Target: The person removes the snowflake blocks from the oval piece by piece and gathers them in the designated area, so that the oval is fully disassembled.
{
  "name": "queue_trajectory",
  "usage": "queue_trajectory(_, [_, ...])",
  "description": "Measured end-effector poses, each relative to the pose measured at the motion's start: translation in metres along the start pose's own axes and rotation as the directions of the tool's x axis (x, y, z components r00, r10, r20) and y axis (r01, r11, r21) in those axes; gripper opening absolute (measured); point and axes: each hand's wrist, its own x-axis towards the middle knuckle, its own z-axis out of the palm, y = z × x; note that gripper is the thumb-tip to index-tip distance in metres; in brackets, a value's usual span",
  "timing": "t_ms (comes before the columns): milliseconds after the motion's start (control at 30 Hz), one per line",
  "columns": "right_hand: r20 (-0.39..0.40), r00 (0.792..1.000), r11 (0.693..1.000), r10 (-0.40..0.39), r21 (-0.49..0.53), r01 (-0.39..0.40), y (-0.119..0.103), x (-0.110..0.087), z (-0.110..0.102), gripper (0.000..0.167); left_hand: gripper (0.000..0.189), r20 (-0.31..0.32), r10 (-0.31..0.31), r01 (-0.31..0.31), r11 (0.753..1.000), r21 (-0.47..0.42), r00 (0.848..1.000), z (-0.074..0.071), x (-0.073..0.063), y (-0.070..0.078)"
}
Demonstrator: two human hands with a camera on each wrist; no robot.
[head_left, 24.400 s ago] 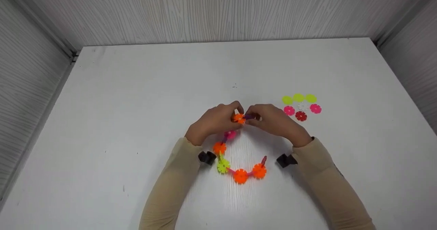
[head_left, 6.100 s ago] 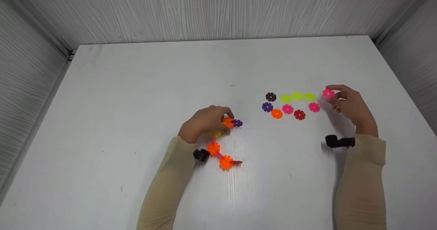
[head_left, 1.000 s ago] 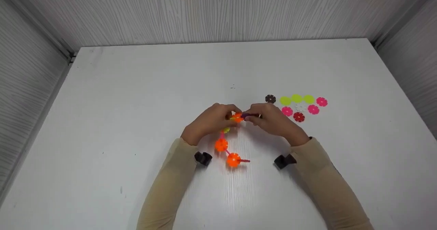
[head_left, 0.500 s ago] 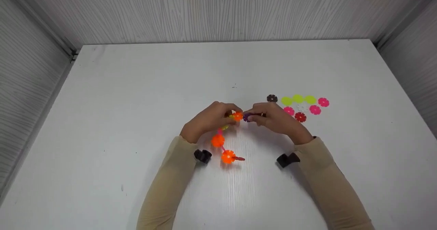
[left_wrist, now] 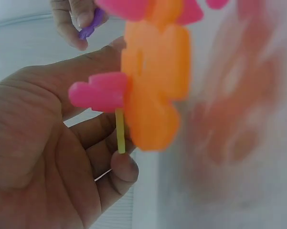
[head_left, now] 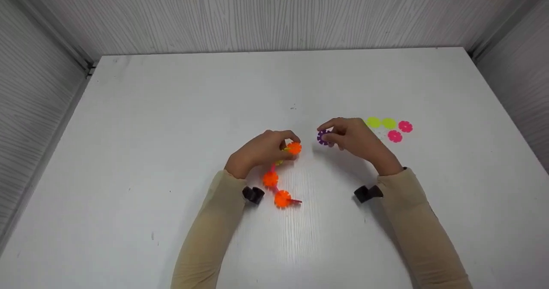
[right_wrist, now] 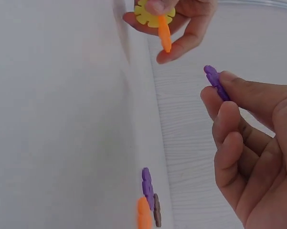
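My left hand (head_left: 263,149) pinches the upper end of a chain of interlocking flower-shaped discs, near an orange disc (head_left: 294,148) and a yellow disc (right_wrist: 148,15). The chain hangs down toward me through a pink disc (left_wrist: 99,90), another orange disc (head_left: 270,179) and a lower orange disc (head_left: 282,199) to a red disc (head_left: 296,201) seen edge-on. A purple disc (head_left: 322,137) is between the thumb and fingertips of my right hand (head_left: 358,139), apart from the chain. The left fingers partly cover the chain's upper part.
Loose discs lie on the white table (head_left: 171,109) beyond my right hand: yellow discs (head_left: 388,123), pink discs (head_left: 395,136) and a white disc (head_left: 380,131). In the right wrist view are another purple disc (right_wrist: 147,187), a brown disc (right_wrist: 157,210) and an orange one.
The purple disc has come away from the chain's orange end; my right hand has moved right and away with it. Compared with the oldest frame, the chain is shorter and more loose discs lie right.
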Motion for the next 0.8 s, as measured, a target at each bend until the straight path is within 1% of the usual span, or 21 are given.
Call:
queue_trajectory(133, [-0.022, 0.996, 0.996, 0.081, -0.024, -0.082, 0.011, 0.002, -0.009, 0.024, 0.039, 0.021, 0.009, -0.009, 1.0, -0.004, 1.0, 0.0, -0.001, -0.002])
queue_trajectory(267, [-0.035, 0.991, 0.991, 0.131, -0.034, -0.132, 0.02, -0.001, -0.022, 0.026, 0.039, 0.04, 0.016, -0.016, 1.0, -0.013, 0.999, -0.001, -0.002, -0.001])
queue_trajectory(367, [-0.021, 0.99, 0.987, 0.142, -0.07, -0.143, 0.027, -0.005, -0.034, 0.028, 0.038, 0.05, 0.022, -0.021, 1.0, -0.02, 0.999, -0.001, -0.004, -0.002])
queue_trajectory(500, [0.026, 0.988, 0.981, 0.154, -0.12, -0.15, 0.041, -0.013, -0.053, 0.031, 0.038, 0.056, 0.02, -0.019, 1.0, -0.021, 0.998, -0.001, -0.003, -0.001])
queue_trajectory(633, [0.071, 0.975, 0.972, 0.21, -0.122, -0.2, 0.052, -0.022, -0.069, 0.036, 0.039, 0.057, 0.011, -0.01, 1.0, -0.015, 0.998, 0.0, -0.001, -0.001])
queue_trajectory(800, [0.049, 0.955, 0.954, 0.293, -0.076, -0.289, 0.063, -0.031, -0.081, 0.038, 0.04, 0.054, -0.011, 0.013, 1.0, -0.027, 0.999, -0.001, -0.002, -0.001])
